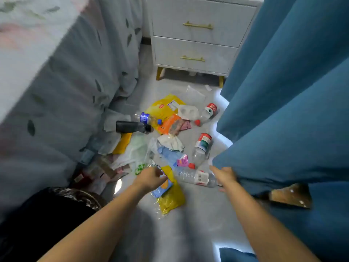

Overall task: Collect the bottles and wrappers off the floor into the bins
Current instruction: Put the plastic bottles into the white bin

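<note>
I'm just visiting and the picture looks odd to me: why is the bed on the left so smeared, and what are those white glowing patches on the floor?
Head view: the bed cover is streaked by motion blur, worst at the left edge; the wide lens bends the nightstand and curtain; bright daylight slips under the curtain and blows out white on the floor; bottles mid-frame stay fairly sharp.

Littered floor (200, 220) between bed (62, 103) and curtain (283, 103)

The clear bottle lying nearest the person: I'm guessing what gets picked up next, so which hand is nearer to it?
Right. The right hand is at the base end of the clear bottle, about touching it. The left hand is off to its cap side, on the blue wrapper.
</note>
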Action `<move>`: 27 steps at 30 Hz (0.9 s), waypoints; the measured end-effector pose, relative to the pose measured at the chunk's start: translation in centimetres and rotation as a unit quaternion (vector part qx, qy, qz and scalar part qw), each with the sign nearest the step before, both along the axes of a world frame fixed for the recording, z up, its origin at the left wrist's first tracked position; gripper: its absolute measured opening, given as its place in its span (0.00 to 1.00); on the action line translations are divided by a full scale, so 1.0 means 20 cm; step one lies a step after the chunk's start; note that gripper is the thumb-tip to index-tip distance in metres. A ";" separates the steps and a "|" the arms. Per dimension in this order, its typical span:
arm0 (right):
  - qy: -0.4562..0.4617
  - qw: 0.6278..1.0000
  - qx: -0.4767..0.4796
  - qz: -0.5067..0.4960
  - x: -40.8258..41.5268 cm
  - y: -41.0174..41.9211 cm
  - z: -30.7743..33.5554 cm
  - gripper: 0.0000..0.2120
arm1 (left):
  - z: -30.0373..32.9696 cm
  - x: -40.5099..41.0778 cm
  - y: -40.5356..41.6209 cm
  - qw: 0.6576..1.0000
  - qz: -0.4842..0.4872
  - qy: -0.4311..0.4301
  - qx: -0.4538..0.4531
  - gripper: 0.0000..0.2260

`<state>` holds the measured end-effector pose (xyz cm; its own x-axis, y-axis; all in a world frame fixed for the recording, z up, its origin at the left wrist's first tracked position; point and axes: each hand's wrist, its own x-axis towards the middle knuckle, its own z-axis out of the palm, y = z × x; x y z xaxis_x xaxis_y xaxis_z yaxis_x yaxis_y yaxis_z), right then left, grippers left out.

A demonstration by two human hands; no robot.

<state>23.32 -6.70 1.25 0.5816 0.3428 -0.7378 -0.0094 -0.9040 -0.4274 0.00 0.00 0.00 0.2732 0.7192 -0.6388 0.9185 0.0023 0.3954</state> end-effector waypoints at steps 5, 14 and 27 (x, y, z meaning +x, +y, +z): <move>0.202 0.959 -0.020 -0.199 -0.08 -0.07 -0.50 0.32 | -0.39 0.05 0.07 1.000 -0.002 -0.020 -0.017 0.15; 0.218 0.928 0.090 -0.287 -0.08 0.06 -0.84 0.28 | -0.61 -0.09 0.10 0.996 0.043 -0.073 0.014 0.12; 0.166 0.948 0.262 -0.067 -0.39 0.06 -0.50 0.11 | -0.39 -0.01 0.01 0.963 0.135 -0.220 -0.078 0.41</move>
